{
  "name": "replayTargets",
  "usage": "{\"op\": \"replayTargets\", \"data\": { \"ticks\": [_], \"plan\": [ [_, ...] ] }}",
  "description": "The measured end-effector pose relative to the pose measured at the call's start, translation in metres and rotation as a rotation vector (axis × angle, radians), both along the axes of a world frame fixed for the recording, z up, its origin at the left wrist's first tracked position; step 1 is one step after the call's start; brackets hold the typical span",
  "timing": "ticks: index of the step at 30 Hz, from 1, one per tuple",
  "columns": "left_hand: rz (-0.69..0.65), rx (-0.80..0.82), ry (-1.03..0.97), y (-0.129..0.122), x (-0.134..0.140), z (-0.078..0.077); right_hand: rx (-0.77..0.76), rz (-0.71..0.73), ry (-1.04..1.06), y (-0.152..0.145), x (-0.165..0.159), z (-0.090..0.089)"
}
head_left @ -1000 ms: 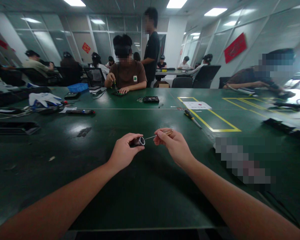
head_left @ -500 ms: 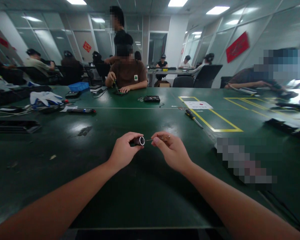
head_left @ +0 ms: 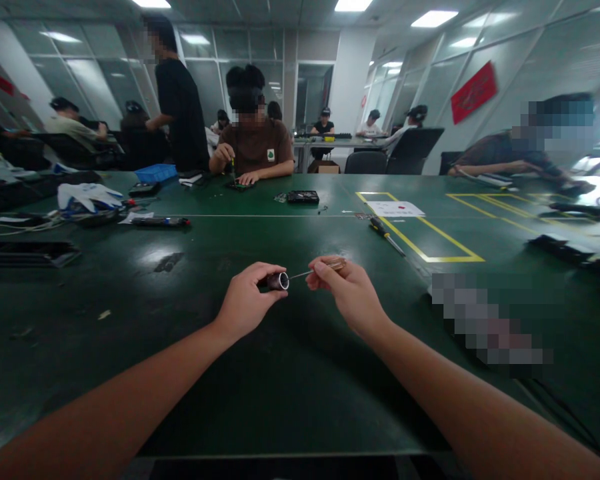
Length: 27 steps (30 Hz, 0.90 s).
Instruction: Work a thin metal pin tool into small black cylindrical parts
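Note:
My left hand is closed around a short dark cylinder, whose silver-rimmed open end faces right and toward me. Between the fingers of my right hand is a small screwdriver with a brownish, see-through handle. Its thin metal shaft points left, and the tip is at the rim of the cylinder; whether it touches or enters the opening I cannot tell. Both hands are above the green table, near its middle.
A yellow-and-black screwdriver lies ahead on the right, beside a white paper. A blurred-out long object rests at right. White gloves, a dark pen-like tool and a black tray are at left. A co-worker sits opposite.
My right hand has shifted slightly right and tilted the screwdriver, its handle now higher and more of the shaft showing. My left hand stays put. A standing person has moved left in the background.

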State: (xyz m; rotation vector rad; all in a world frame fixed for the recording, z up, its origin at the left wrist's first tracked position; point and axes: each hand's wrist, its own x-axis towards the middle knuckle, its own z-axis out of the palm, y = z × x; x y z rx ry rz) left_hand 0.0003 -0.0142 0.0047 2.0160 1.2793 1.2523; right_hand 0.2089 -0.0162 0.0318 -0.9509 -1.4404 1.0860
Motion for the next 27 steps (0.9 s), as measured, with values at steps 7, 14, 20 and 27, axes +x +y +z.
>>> {"op": "replayTargets", "data": {
  "ticks": [7, 14, 20, 27],
  "plan": [
    [-0.005, 0.001, 0.015, 0.004, 0.0, -0.008, 0.188, 0.041, -0.308, -0.009, 0.0, 0.004],
    [-0.001, -0.029, -0.041, 0.003, 0.0, -0.003, 0.074, 0.036, -0.122, -0.006, 0.001, 0.004],
    [-0.018, -0.047, -0.016, 0.004, 0.001, -0.006, -0.07, 0.043, 0.103, 0.006, 0.001, -0.003],
    [-0.038, -0.034, -0.043, 0.006, -0.001, -0.01, 0.225, 0.044, -0.385, -0.017, -0.002, 0.004]
  ]
}}
